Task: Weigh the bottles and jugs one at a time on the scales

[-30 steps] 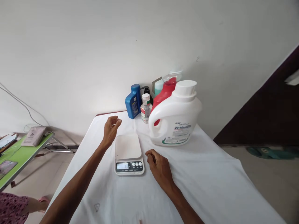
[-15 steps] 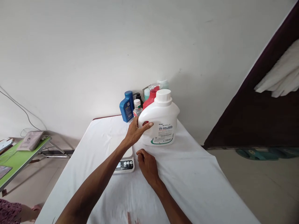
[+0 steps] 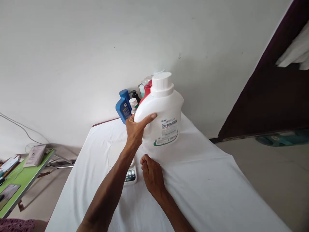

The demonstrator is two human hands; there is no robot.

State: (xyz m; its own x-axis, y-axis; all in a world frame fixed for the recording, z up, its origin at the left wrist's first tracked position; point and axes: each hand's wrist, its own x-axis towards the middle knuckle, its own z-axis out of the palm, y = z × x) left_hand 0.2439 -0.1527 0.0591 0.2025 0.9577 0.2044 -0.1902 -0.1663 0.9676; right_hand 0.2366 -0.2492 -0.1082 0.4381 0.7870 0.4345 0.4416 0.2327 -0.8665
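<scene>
A large white laundry detergent jug [image 3: 166, 103] with a white screw cap leans slightly above the far part of the table. My left hand [image 3: 135, 131] is wrapped round its handle, the thumb lying across the front; the fingers behind are hidden. My right hand [image 3: 153, 174] rests low over the cloth in a loose fist, with nothing visible in it. Between my left forearm and the right hand, a white kitchen scale [image 3: 117, 153] is partly covered by the forearm.
Behind the jug stand a blue bottle [image 3: 123, 106], a small clear bottle with a white cap [image 3: 133, 103], a black pump bottle [image 3: 135, 96] and a red bottle [image 3: 146, 91]. White cloth [image 3: 198, 183] covers the table. A green side table [image 3: 26, 178] is at left.
My left hand has raised the detergent jug off the cloth and tipped it a little. My right hand stays near the scale, still curled. The view has shifted slightly.
</scene>
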